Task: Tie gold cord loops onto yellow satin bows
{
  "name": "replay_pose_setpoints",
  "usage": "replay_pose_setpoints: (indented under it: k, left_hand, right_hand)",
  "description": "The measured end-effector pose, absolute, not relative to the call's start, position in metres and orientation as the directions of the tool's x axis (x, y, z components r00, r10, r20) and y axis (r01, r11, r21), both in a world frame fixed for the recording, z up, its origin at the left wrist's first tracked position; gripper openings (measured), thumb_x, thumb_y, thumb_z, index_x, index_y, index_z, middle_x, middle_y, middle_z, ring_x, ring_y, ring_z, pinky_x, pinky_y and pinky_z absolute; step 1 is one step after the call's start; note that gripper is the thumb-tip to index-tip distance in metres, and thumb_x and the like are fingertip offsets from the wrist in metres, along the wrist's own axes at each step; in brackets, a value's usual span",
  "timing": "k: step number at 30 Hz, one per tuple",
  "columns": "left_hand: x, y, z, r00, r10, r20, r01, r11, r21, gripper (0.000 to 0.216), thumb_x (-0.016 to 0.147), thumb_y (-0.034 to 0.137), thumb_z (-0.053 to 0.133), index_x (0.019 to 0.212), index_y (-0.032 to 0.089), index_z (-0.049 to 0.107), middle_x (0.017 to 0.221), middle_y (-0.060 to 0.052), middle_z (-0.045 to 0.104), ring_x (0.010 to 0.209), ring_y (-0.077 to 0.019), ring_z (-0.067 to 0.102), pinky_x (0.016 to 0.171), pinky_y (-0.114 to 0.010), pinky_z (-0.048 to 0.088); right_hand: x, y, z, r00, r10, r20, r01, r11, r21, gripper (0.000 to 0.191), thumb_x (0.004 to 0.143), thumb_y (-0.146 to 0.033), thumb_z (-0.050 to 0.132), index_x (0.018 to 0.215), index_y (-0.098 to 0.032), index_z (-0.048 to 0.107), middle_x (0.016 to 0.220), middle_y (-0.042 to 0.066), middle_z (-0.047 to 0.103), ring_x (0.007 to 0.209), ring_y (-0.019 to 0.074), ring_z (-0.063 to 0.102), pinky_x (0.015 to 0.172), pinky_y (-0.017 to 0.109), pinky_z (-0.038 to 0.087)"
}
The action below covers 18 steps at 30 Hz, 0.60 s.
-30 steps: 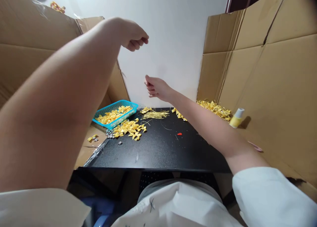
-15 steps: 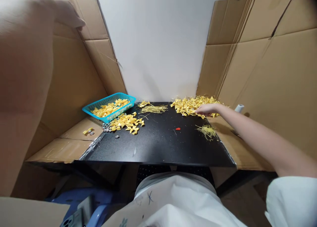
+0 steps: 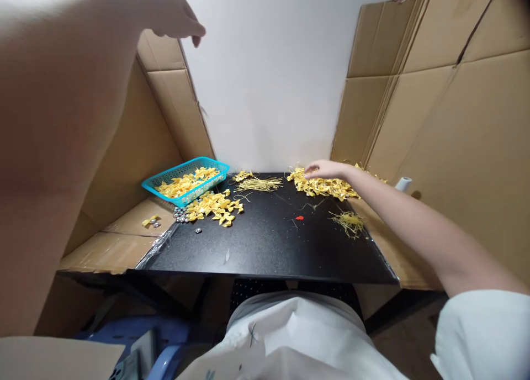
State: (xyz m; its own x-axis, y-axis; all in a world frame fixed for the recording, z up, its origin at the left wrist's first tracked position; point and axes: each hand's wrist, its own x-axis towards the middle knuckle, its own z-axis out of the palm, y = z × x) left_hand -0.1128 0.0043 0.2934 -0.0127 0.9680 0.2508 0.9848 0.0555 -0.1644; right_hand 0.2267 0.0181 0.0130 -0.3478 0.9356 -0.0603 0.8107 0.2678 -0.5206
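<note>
My left hand is raised high at the upper left, well above the table. Its fingers bend downward with the tips close together, and whatever they may hold is hidden. Over the pile of yellow ribbon bows with thin ties, at the back right, is my right hand. Its fingers are slightly apart and nothing shows between them. A thin yellowish strand lies on the black tabletop in front of this pile.
A teal basket of yellow bows stands at the left, beside loose bows and silvery beads. Gold ties lie at the back, yellow clippings at the right, a red piece between. Cardboard walls flank the table.
My left hand has swung rightward and slightly down. My right hand has lifted off the bow pile and moved left, its fingers loosened. The thin strand has appeared on the tabletop.
</note>
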Motion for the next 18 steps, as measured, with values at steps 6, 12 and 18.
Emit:
replay_pose_setpoints:
  k: [6,12,18]
  left_hand:
    - [-0.051,-0.014,0.282,0.234,0.897,0.375,0.956,-0.143,-0.254,0.055,0.086,0.055,0.035,0.114,0.017,0.064,0.095,-0.004,0.048,0.084,-0.0155,0.047,0.09,-0.035,0.038]
    - [-0.027,-0.024,0.274,0.244,0.908,0.34,0.968,-0.205,-0.146,0.039,0.085,0.043,0.044,0.103,0.016,0.066,0.076,-0.004,0.041,0.066,-0.012,0.036,0.074,-0.032,0.037]
    - [-0.033,-0.023,0.273,0.258,0.898,0.357,0.965,-0.256,-0.056,0.028,0.082,0.042,0.049,0.089,0.019,0.063,0.075,-0.002,0.044,0.064,-0.01,0.038,0.071,-0.029,0.036]
  right_hand:
    - [0.142,0.016,0.115,-0.277,0.737,0.616,0.329,0.675,-0.66,0.051,0.091,-0.042,0.053,0.134,-0.02,0.039,0.14,0.011,0.047,0.129,0.024,0.046,0.103,0.044,0.042]
    - [0.102,0.002,0.173,-0.197,0.742,0.641,0.215,0.67,-0.71,0.022,0.098,-0.037,0.036,0.089,-0.024,0.051,0.086,0.004,0.061,0.081,0.0174,0.062,0.077,0.034,0.053]
    - [0.135,0.007,0.166,-0.069,0.769,0.636,0.303,0.624,-0.72,0.024,0.097,-0.03,0.037,0.076,-0.022,0.046,0.071,0.002,0.052,0.066,0.0151,0.053,0.064,0.029,0.047]
